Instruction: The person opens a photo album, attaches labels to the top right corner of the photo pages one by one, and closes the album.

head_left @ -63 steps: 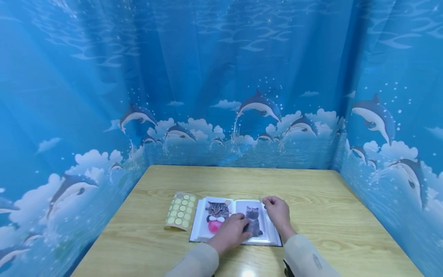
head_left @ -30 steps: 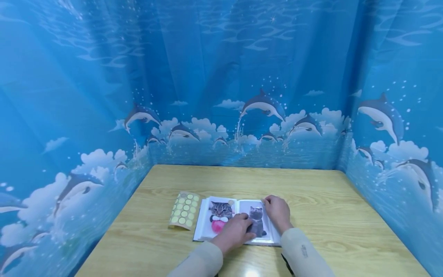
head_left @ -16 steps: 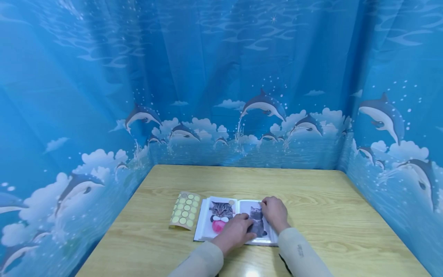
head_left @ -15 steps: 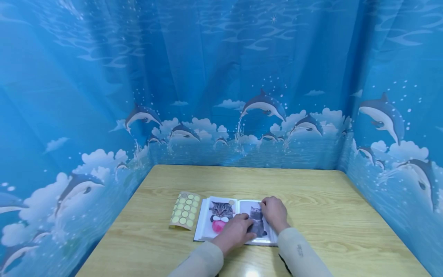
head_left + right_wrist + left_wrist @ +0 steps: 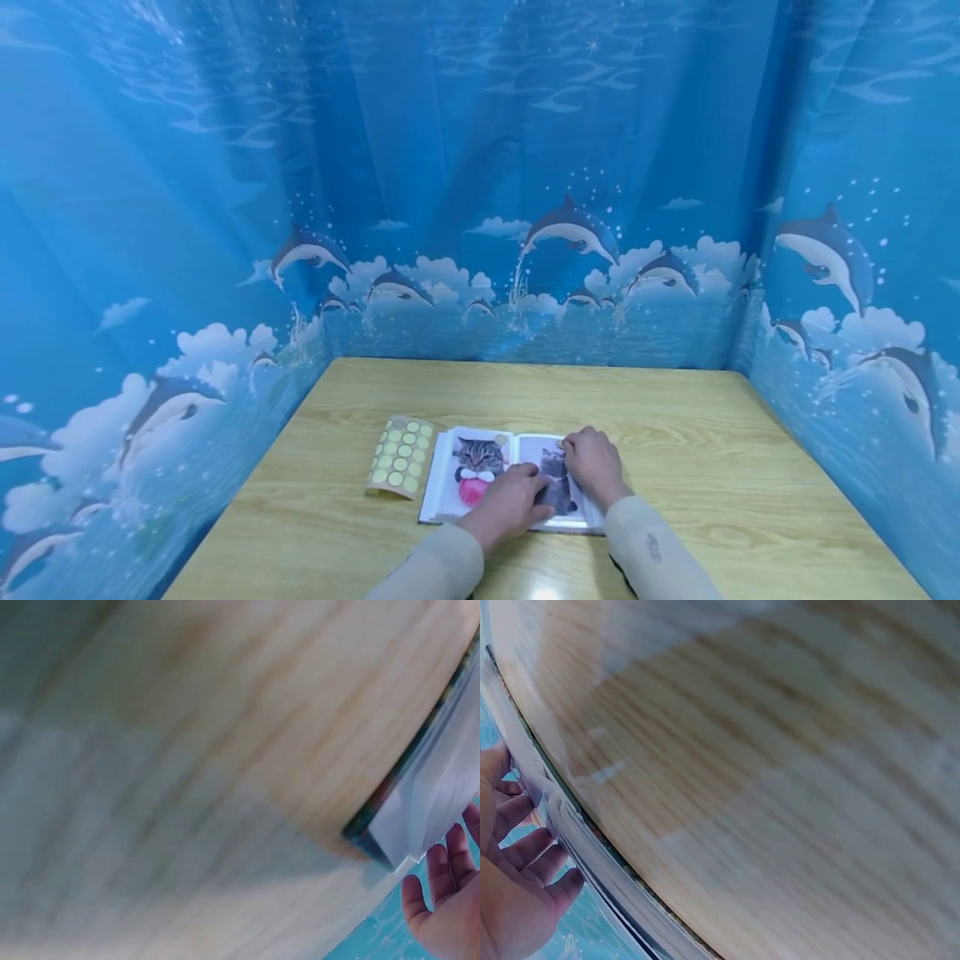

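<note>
A photo album (image 5: pixel 442 508) lies spread on the table; its left page shows a tabby cat with a pink ball, its right page a grey cat photo (image 5: pixel 553 479). My left hand (image 5: pixel 506 504) rests across the lower middle of the album, fingers loosely bent over the right page. In the left wrist view those fingers (image 5: pixel 532 851) lie along the page edges. At the right page's upper corner, my right hand (image 5: pixel 595 465) holds a small round sticker (image 5: pixel 561 444) at its fingertips, against the photo. The thumb's grip is hidden. Another round sticker (image 5: pixel 501 439) sits on the left page.
A sheet of round yellow-green stickers (image 5: pixel 400 458) lies left of the album, its near edge curling up. The wooden table (image 5: pixel 675 400) has blue dolphin-print curtains (image 5: pixel 480 208) along its back and sides.
My right hand has shifted slightly left and inward over the right page's upper corner, and the sticker now shows at its fingertips. The left hand has stayed on the album.
</note>
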The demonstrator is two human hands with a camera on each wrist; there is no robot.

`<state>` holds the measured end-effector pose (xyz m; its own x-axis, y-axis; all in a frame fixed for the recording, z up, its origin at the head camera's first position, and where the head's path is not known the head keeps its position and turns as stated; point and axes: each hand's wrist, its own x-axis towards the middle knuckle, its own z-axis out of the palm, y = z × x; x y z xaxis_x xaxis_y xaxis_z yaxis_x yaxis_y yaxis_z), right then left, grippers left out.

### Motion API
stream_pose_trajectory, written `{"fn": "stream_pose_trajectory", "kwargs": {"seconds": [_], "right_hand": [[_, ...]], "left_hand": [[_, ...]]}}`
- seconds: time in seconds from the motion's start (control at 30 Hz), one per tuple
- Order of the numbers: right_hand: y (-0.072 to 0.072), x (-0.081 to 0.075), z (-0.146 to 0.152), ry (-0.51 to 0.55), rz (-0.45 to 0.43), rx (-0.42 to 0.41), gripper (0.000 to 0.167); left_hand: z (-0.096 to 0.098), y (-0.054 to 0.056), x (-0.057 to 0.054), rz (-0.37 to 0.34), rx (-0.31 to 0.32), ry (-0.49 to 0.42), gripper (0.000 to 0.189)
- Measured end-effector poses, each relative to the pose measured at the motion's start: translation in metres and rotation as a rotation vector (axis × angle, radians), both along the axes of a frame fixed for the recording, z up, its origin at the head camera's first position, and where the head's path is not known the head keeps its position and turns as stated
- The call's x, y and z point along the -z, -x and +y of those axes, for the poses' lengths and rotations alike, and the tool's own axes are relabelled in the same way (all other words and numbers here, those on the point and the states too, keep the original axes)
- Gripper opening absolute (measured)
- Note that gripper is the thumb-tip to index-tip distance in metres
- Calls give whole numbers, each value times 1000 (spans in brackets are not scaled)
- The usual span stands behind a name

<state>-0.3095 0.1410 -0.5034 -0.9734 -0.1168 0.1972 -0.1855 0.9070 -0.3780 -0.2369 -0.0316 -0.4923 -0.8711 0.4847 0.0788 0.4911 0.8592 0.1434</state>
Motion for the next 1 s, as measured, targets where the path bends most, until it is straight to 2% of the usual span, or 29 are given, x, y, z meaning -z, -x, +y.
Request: {"fn": "stream_pose_trajectory", "kwargs": {"seconds": [0.2,0.47,0.7,1.0], "right_hand": [[-5,-2,2,-52,-11,-44,28],[-11,3,2,-135,74,-102,37],[-11,5,1,-167,76,-135,39],[-11,7,2,-324,86,-184,47]], "left_hand": [[-2,0,1,23,15,-1,51],[-2,2,4,43,26,-3,50],[0,2,3,21,10,3,51],[0,3,4,16,10,0,51]]}}
